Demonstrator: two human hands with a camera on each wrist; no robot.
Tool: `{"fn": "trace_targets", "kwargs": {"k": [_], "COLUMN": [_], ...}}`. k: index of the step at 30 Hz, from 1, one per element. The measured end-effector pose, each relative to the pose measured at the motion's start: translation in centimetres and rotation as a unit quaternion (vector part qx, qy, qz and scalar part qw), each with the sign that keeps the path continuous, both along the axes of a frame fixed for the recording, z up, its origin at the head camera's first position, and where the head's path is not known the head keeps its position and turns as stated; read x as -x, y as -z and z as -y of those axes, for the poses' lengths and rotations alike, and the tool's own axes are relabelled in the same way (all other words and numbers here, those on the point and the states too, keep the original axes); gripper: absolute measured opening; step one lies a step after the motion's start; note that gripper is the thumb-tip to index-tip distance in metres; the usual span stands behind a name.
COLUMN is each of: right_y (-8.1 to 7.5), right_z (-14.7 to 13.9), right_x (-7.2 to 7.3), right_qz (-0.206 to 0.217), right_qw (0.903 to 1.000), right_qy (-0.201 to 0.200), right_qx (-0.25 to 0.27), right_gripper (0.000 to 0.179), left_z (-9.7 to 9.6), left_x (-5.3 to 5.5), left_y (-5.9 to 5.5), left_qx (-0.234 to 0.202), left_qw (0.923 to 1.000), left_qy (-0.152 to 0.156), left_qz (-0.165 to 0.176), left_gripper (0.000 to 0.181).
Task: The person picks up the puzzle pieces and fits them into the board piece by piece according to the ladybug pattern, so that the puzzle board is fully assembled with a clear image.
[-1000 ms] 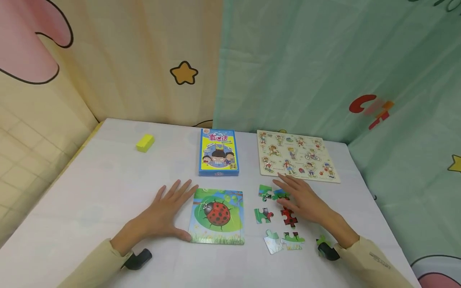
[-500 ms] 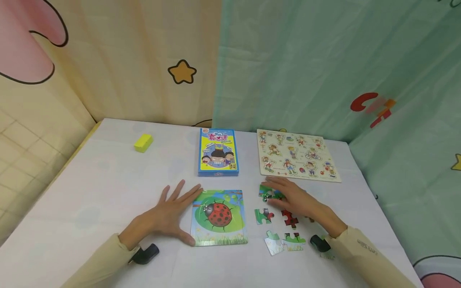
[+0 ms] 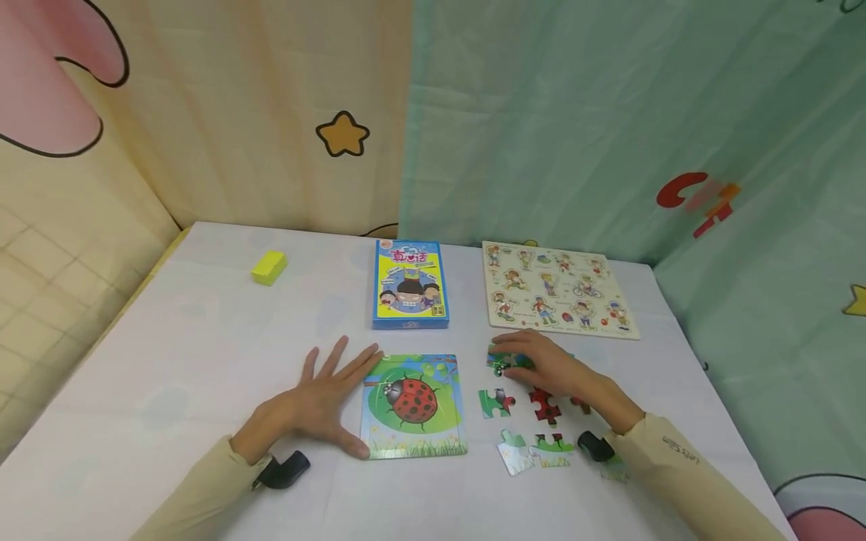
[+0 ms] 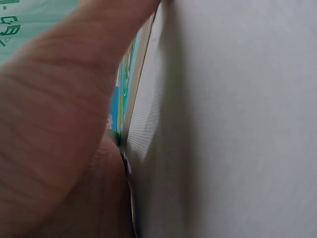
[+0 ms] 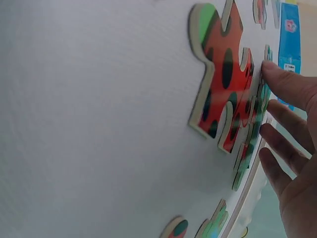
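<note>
My left hand (image 3: 314, 406) is spread flat at the left side of a square ladybug picture board (image 3: 413, 406). Thumb and forefinger touch the board's left edge and upper left corner; the left wrist view shows mostly the hand and white cloth. At the top row of loose jigsaw pieces is my right hand (image 3: 551, 364), fingers spread over a green puzzle piece (image 3: 499, 364) that lies flat. The thumb is at its lower side, the fingers at its far side. Below lie a red spotted piece (image 3: 544, 407) and a green-and-red piece (image 3: 496, 403). Part of the top row is hidden.
A blue and yellow card box (image 3: 410, 285) stands behind the ladybug board. A wooden figure puzzle board (image 3: 558, 289) lies at the back right, a yellow block (image 3: 270, 267) at the back left. Grass-patterned pieces (image 3: 551, 449) lie at the front. Curtains border the table (image 3: 176, 338).
My right hand has moved left and lowered its fingertips over the top left jigsaw piece. My left hand has shifted slightly right and stays at the ladybug board's edge.
</note>
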State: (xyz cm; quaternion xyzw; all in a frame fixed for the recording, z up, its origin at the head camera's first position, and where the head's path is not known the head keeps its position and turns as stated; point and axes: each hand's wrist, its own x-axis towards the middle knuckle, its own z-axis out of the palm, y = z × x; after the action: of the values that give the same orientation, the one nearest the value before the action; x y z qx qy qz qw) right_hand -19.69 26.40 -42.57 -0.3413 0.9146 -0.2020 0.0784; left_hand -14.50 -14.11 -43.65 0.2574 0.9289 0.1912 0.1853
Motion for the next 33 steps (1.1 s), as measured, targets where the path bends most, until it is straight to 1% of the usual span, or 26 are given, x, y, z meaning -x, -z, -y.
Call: {"fn": "trace_targets", "kwargs": {"k": [8,13,15,18,22,27,33], "right_y": [-0.7,-1.0,-1.0,-0.8,-0.8,-0.9,-1.1], "right_z": [-0.2,-0.3,-0.2,0.3,1.1,2.0,3.5], "right_x": [0.2,0.0,0.0,0.2,0.5,0.4,0.4], "right_qz": [0.014,0.012,0.013,0.010,-0.009,-0.018,-0.019], "right_qw": [0.9995,0.9992,0.9991,0.9995,0.9998,0.9998,0.9996], "right_qy": [0.018,0.035,0.037,0.027,0.015,0.009,-0.017], "right_qx": [-0.019,-0.016,-0.013,-0.008,-0.005,-0.002,0.007], "right_gripper": [0.031,0.029,0.029,0.030,0.029,0.029,0.028], "left_z": [-0.3,-0.5,-0.4,0.0,0.4,0.2,0.0], "left_x": [0.1,0.2,0.3,0.2,0.1,0.1,0.1], "left_y": [0.1,0.2,0.3,0.3,0.2,0.3,0.4], "left_qx": [-0.008,-0.037,-0.040,-0.043,-0.048,-0.050,-0.051], "left_qw": [0.9999,0.9993,0.9992,0.9990,0.9988,0.9987,0.9987], "left_qy": [0.006,0.001,-0.004,-0.008,-0.005,0.006,0.004], "left_qz": [0.001,0.004,0.009,0.014,0.010,-0.001,-0.008], "left_gripper": [0.139,0.139,0.139,0.138,0.135,0.133,0.132]}}
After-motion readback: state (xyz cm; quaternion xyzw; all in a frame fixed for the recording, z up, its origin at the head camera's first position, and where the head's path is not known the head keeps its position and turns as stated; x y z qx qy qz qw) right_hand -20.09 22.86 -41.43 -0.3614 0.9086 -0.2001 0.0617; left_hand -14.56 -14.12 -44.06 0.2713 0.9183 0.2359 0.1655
